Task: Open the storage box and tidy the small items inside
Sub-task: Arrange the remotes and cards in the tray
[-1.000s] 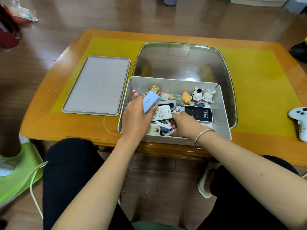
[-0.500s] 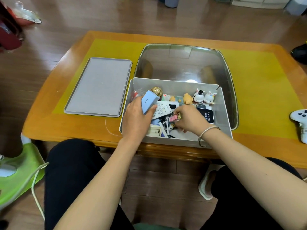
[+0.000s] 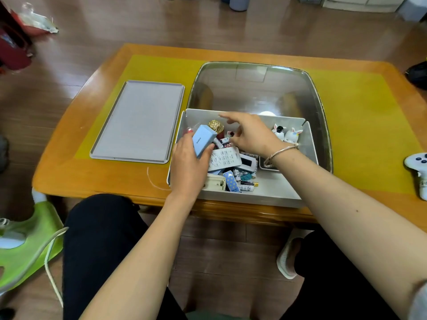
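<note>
Grey plastic storage box (image 3: 307, 144) sits open at the table's (image 3: 97, 179) near edge, its lid (image 3: 138, 121) lying flat just left of it. Left hand (image 3: 188, 167) reaches into the box's left end, fingers and thumb wrapped around a pale blue box (image 3: 203, 139) held tilted. Right hand (image 3: 249, 133) hovers over the clutter — fingers loosely spread, gripping nothing visible — forearm crossing the box's right side.

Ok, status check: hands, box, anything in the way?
Left hand grips blue case over storage box. Right hand open, reaching toward back-left corner. Lid off, beside box. White remote lies across the clutter.
</note>
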`<state>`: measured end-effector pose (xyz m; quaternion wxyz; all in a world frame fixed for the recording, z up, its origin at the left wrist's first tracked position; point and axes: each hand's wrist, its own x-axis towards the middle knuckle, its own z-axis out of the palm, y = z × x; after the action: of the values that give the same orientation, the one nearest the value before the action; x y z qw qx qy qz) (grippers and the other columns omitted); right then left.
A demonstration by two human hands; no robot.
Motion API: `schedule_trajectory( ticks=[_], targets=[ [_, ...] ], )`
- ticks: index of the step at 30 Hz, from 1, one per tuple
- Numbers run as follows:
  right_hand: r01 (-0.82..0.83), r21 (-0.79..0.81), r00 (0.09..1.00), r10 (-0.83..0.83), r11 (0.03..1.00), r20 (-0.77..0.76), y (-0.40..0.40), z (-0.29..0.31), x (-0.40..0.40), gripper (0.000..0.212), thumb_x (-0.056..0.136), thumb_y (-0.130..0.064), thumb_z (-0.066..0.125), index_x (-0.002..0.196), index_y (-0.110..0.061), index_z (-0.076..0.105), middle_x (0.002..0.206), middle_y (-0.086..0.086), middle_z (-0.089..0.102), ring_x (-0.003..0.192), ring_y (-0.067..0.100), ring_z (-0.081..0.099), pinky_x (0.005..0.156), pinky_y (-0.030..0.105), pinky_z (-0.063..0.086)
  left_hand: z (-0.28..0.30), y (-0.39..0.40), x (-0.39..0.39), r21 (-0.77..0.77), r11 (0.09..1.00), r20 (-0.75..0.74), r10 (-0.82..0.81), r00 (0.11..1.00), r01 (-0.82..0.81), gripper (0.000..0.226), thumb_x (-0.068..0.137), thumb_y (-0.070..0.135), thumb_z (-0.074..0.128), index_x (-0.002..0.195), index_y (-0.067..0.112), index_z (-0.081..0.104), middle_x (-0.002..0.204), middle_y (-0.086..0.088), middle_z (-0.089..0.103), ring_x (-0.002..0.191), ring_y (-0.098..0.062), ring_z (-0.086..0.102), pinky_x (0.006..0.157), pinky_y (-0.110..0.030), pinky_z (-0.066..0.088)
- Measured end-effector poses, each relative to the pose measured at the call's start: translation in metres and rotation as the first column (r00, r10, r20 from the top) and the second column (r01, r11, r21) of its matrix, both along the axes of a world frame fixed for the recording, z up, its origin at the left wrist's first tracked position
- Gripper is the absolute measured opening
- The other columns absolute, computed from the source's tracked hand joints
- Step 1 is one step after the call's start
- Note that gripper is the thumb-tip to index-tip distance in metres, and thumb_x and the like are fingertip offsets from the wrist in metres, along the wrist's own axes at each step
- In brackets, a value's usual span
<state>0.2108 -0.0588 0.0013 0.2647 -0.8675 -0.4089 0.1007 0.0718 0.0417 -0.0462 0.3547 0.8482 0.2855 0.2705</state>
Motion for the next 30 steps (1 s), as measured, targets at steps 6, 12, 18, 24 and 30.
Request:
schedule_trajectory(
  ticks=[6,12,18,24,30],
  targets=[
    [0.214,-0.032,0.977,-0.214,0.976,0.010,-0.051,0.001,0.008,0.015,0.079,-0.008,0.065,0.094,-0.012,0.067,0.083,0.002,0.064,0.072,0.013,0.055,0.078,0.026,0.047,0.002,0.000,-0.001,0.013,0.999,0.031,-0.031,0.999,0.031,0.043,0.090,0.029,0.064,0.126,0.010,0.050,0.122,-0.005,0.055,0.111,-0.014,0.046,0.082,-0.015,0.034],
    [0.257,-0.328,0.908,-0.343,0.909,-0.241,-0.088,-0.020,-0.008,0.010,0.082,-0.014,0.070,0.074,-0.011,0.063,0.068,0.005,0.068,0.060,0.016,0.064,0.062,0.030,0.056,0.002,-0.001,-0.001,0.029,0.996,0.071,-0.084,0.994,0.082,0.039,0.086,0.021,0.070,0.120,0.010,0.054,0.119,-0.007,0.049,0.111,-0.017,0.050,0.078,-0.011,0.041],
    [0.153,-0.242,0.881,-0.243,0.958,-0.406,-0.077,-0.031,-0.019,0.025,0.084,-0.001,0.063,0.108,-0.008,0.064,0.100,0.009,0.070,0.081,0.016,0.063,0.056,0.016,0.051,0.002,-0.002,-0.002,0.088,0.992,0.046,-0.099,0.994,0.095,0.046,0.083,0.033,0.072,0.120,0.012,0.055,0.116,-0.004,0.059,0.102,-0.012,0.040,0.080,-0.027,0.040],
    [0.228,-0.143,0.912,-0.262,0.963,-0.315,-0.081,-0.035,-0.015,0.022,0.084,-0.008,0.064,0.104,-0.015,0.069,0.079,0.000,0.065,0.062,0.006,0.054,0.049,0.007,0.040,0.008,-0.010,0.003,-0.053,0.982,0.065,-0.180,0.982,0.183,0.046,0.081,0.035,0.073,0.117,0.017,0.052,0.116,-0.002,0.059,0.103,-0.012,0.049,0.070,-0.013,0.043],
    [0.305,0.031,0.902,-0.278,0.952,-0.330,-0.095,-0.034,-0.014,0.017,0.083,-0.007,0.065,0.095,-0.019,0.069,0.073,-0.009,0.064,0.056,-0.004,0.052,0.064,0.008,0.040,0.019,-0.026,0.012,-0.232,0.939,0.109,-0.233,0.966,0.253,0.038,0.085,0.031,0.069,0.115,0.018,0.050,0.102,0.012,0.055,0.089,-0.002,0.056,0.064,-0.011,0.049]
  ],
)
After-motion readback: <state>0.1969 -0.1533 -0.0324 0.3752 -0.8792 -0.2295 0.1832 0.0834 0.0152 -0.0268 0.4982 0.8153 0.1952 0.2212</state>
